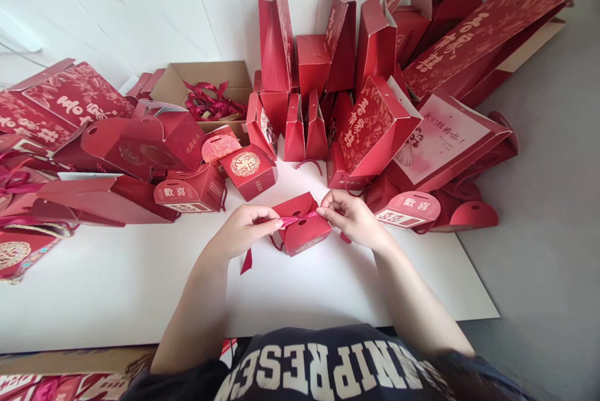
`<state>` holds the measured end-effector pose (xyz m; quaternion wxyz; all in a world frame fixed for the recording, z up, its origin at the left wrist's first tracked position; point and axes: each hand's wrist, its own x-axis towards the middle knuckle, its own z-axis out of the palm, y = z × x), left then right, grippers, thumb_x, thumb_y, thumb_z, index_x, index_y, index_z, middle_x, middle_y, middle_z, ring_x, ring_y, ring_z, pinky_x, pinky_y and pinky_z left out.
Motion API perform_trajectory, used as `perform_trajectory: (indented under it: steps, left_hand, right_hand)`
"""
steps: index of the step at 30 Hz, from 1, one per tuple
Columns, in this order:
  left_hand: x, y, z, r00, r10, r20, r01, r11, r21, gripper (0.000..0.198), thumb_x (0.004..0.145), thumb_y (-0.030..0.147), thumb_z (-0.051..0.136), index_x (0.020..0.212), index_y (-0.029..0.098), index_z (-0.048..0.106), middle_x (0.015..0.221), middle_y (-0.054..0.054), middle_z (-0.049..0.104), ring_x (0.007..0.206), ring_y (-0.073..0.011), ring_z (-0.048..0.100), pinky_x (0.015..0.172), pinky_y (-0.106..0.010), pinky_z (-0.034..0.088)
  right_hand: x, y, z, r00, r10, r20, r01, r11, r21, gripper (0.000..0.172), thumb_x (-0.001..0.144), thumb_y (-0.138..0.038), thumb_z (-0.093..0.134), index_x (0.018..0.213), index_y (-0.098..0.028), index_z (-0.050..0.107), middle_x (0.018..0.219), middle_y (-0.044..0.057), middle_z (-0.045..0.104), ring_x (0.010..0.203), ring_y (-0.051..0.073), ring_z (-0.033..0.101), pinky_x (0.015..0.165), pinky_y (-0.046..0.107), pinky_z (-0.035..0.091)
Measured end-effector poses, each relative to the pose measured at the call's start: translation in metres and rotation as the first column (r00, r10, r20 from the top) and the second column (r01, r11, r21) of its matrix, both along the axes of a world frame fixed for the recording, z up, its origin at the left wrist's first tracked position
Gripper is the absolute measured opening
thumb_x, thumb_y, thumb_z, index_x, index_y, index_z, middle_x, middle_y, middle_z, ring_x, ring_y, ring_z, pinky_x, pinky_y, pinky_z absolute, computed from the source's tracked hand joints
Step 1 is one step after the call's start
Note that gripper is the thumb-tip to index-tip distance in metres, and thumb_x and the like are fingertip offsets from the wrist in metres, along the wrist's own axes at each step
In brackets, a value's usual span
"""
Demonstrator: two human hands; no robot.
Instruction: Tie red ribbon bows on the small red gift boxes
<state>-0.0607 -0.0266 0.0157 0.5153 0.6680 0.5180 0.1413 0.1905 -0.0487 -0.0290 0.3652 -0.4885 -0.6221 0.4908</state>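
A small red gift box (307, 240) sits on the white table in front of me, between my two hands. A dark pink ribbon (300, 220) crosses its top, drawn in at the middle over the closed flaps. My left hand (250, 226) pinches the ribbon at the box's left side, and a loose ribbon tail hangs below that hand. At the right side, my right hand (349, 217) pinches the ribbon close to the box's upper right edge. Another ribbon end shows under the right hand.
Behind the box stand several red bags (276, 45) and boxes. An open cardboard box (169, 85) of loose ribbons is at the back left. More red boxes (190, 188) pile up at left and right. The white table (117, 282) ends near my body.
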Motion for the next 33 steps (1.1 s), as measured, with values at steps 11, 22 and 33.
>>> perform_trajectory:
  steps: [11, 22, 33]
  left_hand:
    - [-0.013, 0.003, 0.004, 0.99, -0.138, 0.028, 0.14, 0.985, -0.101, 0.019, 0.084, 0.031, 0.054, 0.088, 0.02, 0.069, 0.093, -0.003, 0.072, 0.086, -0.0215, 0.068, 0.075, -0.029, 0.051]
    - [0.013, -0.002, -0.006, 0.987, 0.134, 0.084, -0.126, 0.988, -0.087, 0.039, 0.081, 0.053, 0.062, 0.066, 0.018, 0.054, 0.056, 0.002, 0.054, 0.052, -0.0121, 0.053, 0.048, -0.023, 0.039]
    - [0.003, 0.008, -0.015, 0.999, -0.007, 0.043, 0.006, 0.999, 0.033, 0.037, 0.082, 0.045, 0.061, 0.062, 0.016, 0.049, 0.057, 0.005, 0.035, 0.053, -0.0078, 0.031, 0.05, -0.022, 0.023]
  right_hand:
    - [0.003, 0.002, 0.002, 0.997, -0.01, 0.073, 0.011, 1.0, -0.006, 0.04, 0.092, -0.056, 0.051, 0.072, -0.02, 0.051, 0.063, -0.002, 0.051, 0.059, 0.013, 0.048, 0.059, 0.026, 0.039]
    - [0.0, 0.001, 0.002, 0.998, 0.035, 0.045, -0.035, 0.999, 0.004, 0.039, 0.082, -0.055, 0.065, 0.072, -0.02, 0.052, 0.066, -0.003, 0.051, 0.061, 0.012, 0.044, 0.058, 0.026, 0.035]
    - [0.003, 0.006, -0.006, 0.993, 0.061, -0.097, -0.067, 0.996, -0.061, 0.038, 0.09, -0.051, 0.055, 0.069, -0.019, 0.051, 0.064, -0.003, 0.047, 0.059, 0.011, 0.042, 0.058, 0.026, 0.034]
